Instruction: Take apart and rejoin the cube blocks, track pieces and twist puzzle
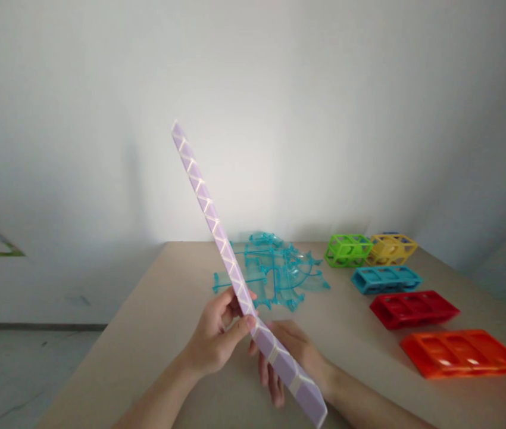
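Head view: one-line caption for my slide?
Both hands, left hand and right hand, hold a long purple strip tilted above a table.

Both hands grip a long lilac segmented strip [235, 280] held tilted above the beige table [146, 333]: the left hand [215, 336] pinches its middle, while the right hand [295, 357] supports it from behind. Beyond lie turquoise clear pieces [275, 271] and 5 coloured grid blocks [414, 308].

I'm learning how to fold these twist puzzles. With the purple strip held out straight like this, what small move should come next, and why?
Probably twist a segment near the left hand. The purple strip is straight and rises far past both hands, so bending close to the grip looks easiest to control. The right hand supports the lower end from beneath.
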